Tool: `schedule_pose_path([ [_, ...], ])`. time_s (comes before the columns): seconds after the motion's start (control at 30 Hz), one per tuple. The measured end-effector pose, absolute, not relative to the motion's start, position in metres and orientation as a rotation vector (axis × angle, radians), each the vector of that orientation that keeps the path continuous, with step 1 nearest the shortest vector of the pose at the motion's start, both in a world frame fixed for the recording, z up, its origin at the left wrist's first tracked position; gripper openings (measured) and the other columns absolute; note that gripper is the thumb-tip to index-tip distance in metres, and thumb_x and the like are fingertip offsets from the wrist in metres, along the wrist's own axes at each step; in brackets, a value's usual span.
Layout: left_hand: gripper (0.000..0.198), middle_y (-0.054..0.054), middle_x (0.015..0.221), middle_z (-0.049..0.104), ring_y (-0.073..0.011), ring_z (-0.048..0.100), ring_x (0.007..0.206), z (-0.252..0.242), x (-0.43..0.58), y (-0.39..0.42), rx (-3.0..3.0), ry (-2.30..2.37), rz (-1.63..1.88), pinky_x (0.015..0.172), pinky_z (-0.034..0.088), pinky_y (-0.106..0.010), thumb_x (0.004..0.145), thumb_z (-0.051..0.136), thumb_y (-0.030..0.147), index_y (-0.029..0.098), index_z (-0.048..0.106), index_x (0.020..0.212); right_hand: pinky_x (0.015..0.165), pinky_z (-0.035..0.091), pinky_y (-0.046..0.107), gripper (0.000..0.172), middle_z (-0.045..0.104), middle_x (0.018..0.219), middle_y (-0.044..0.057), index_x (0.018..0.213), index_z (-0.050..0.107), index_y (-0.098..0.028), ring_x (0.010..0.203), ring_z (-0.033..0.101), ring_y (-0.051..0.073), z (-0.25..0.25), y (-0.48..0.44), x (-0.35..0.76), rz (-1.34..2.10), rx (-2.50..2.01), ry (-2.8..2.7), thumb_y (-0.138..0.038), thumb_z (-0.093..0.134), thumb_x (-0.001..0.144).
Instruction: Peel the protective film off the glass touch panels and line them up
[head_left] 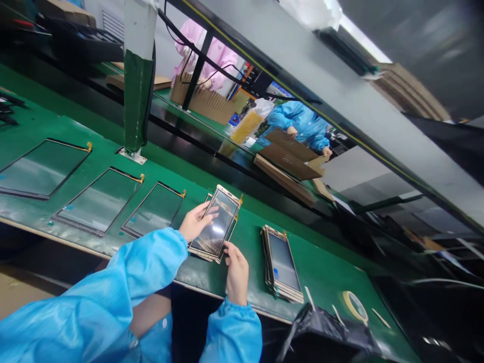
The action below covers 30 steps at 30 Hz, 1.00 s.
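Both my hands hold a thin stack of glass touch panels with tan edging and small gold tabs, tilted above the green mat. My left hand grips its left edge, and my right hand grips its lower edge. Several single panels, such as one, lie in a row left of my hands. A taller stack of panels lies to the right, near my right hand but not touching it.
The green-topped bench holds a yellow tape roll, with a black plastic bag at its front edge. A green-wrapped post stands behind the panels. Across the bench, co-workers in a blue sleeved gown and pink gown stand near cardboard dividers.
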<state>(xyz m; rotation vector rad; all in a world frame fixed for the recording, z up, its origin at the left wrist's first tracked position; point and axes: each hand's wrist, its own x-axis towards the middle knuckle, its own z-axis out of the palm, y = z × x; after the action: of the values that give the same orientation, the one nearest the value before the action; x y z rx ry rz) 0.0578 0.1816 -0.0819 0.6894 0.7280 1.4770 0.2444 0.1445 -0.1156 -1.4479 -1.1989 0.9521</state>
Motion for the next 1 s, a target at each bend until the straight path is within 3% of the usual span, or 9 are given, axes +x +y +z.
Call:
schedule_pose_path([
  [0.1,0.063,-0.019,0.132,0.060,-0.0284,0.066,0.110,-0.082,0.061,0.180,0.726,0.756,1.485,0.081,0.055,-0.032,0.074,0.077,0.030,0.017,0.053,0.131,0.045,0.029,0.023,0.046,0.065,0.079,0.007,0.090,0.072,-0.016,0.059,0.047,0.014,-0.111,0.146,0.245,1.071,-1.434,-1.151,-0.058,0.067,0.072],
  [0.23,0.060,-0.017,0.132,0.061,-0.0261,0.069,0.104,-0.089,0.065,0.184,0.741,0.856,1.475,0.077,0.057,-0.031,0.077,0.072,0.028,0.017,0.051,0.132,0.042,0.024,0.021,0.045,0.055,0.066,0.003,0.080,0.068,-0.017,0.052,0.040,0.011,-0.107,0.146,0.242,1.182,-1.419,-1.107,-0.059,0.073,0.065],
  [0.37,0.053,-0.016,0.131,0.061,-0.0244,0.068,0.105,-0.101,0.063,0.192,0.741,0.993,1.458,0.083,0.057,-0.034,0.082,0.065,0.025,0.017,0.050,0.133,0.041,0.020,0.019,0.051,0.052,0.060,-0.001,0.094,0.065,-0.017,0.049,0.038,0.010,-0.104,0.139,0.243,1.261,-1.437,-1.098,-0.057,0.074,0.066],
  [0.5,0.054,-0.019,0.133,0.058,-0.0265,0.065,0.110,-0.110,0.062,0.196,0.800,1.139,1.399,0.091,0.055,-0.044,0.086,0.059,0.024,0.016,0.045,0.137,0.041,0.018,0.020,0.059,0.048,0.054,-0.005,0.102,0.063,-0.015,0.045,0.034,0.008,-0.101,0.129,0.244,1.271,-1.476,-1.115,-0.056,0.077,0.063],
  [0.63,0.056,-0.018,0.138,0.054,-0.0309,0.046,0.133,-0.113,0.064,0.192,0.968,1.268,1.333,0.116,0.029,-0.051,0.077,0.068,0.021,0.014,0.054,0.130,0.042,0.019,0.021,0.063,0.040,0.052,-0.008,0.104,0.061,-0.014,0.045,0.032,0.008,-0.100,0.125,0.244,1.232,-1.474,-1.118,-0.057,0.078,0.061],
  [0.8,0.054,-0.018,0.153,0.036,-0.0314,0.021,0.147,-0.108,0.068,0.181,1.166,1.293,1.262,0.122,0.013,-0.045,0.072,0.069,0.024,0.012,0.060,0.125,0.042,0.021,0.021,0.060,0.041,0.053,-0.009,0.107,0.059,-0.015,0.044,0.031,0.008,-0.102,0.127,0.244,1.208,-1.459,-1.111,-0.053,0.078,0.065],
  [0.9,0.066,-0.018,0.156,0.031,-0.0312,0.014,0.149,-0.101,0.070,0.177,1.229,1.258,1.230,0.122,0.008,-0.046,0.071,0.070,0.025,0.012,0.053,0.133,0.040,0.021,0.021,0.051,0.055,0.059,-0.003,0.100,0.060,-0.014,0.044,0.035,0.008,-0.104,0.129,0.241,1.212,-1.435,-1.118,-0.051,0.076,0.067],
  [1.0,0.086,-0.013,0.162,0.014,-0.0290,-0.003,0.150,-0.091,0.068,0.174,1.241,1.220,1.258,0.121,-0.005,-0.049,0.070,0.071,0.026,0.015,0.035,0.147,0.042,0.028,0.021,0.050,0.068,0.079,0.006,0.100,0.058,-0.016,0.055,0.051,0.013,-0.104,0.124,0.236,1.187,-1.381,-1.109,-0.052,0.074,0.070],
])
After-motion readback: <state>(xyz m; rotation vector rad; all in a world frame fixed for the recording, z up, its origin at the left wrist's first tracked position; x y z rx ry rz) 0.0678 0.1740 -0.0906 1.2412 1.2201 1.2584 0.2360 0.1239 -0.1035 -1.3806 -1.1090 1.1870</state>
